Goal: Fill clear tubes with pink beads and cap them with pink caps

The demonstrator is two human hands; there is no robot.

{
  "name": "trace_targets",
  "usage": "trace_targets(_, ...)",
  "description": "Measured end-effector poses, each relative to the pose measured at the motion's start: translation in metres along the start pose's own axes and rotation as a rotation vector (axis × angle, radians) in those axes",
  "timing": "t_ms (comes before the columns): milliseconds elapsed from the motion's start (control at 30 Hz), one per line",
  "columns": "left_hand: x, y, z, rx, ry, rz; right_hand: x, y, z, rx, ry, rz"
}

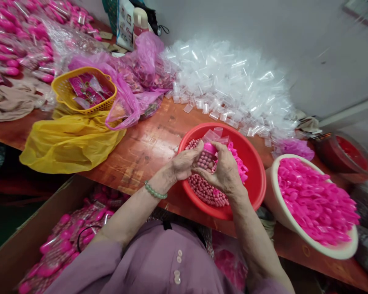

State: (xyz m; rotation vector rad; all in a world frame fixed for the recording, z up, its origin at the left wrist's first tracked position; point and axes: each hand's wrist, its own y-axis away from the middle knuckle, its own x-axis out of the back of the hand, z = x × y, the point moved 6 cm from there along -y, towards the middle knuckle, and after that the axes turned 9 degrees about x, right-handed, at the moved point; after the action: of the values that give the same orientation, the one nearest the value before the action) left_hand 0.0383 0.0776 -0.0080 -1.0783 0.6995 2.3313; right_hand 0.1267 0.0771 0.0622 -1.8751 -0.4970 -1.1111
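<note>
Over the red basin [254,171], my left hand [187,161] and my right hand [225,167] together hold a clear container of pink beads [205,158] with a bright pink cap at its top. Fingers of both hands wrap round its sides. Loose dusty-pink beads [207,190] lie in the basin below, on its left side. Bright pink plastic pieces [241,167] are on its right side, partly behind my right hand. A few clear plastic tubes [217,132] rest near the basin's back.
Clear tubes [227,77] are heaped behind the basin. At right stands a white tub [282,196] of pink parts. A yellow basket [59,83] and yellow bag [70,141] lie left. Filled pink items [61,241] fill a box below left.
</note>
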Motion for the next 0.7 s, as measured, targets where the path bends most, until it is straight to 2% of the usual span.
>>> trace_targets(233, 0.0023, -0.0075, -0.0028, -0.029, -0.017, 0.036, -0.0008, 0.0046, 0.0005, 0.050, 0.139, 0.056)
trace_targets(467, 0.0033, -0.0080, -0.0052, -0.040, -0.014, 0.054, 0.0027, 0.0063, -0.0067, 0.213, 0.247, 0.118)
trace_targets(700, 0.0030, -0.0048, -0.0037, -0.029, 0.068, 0.141, -0.0033, 0.0075, -0.0056, 0.167, 0.224, 0.081)
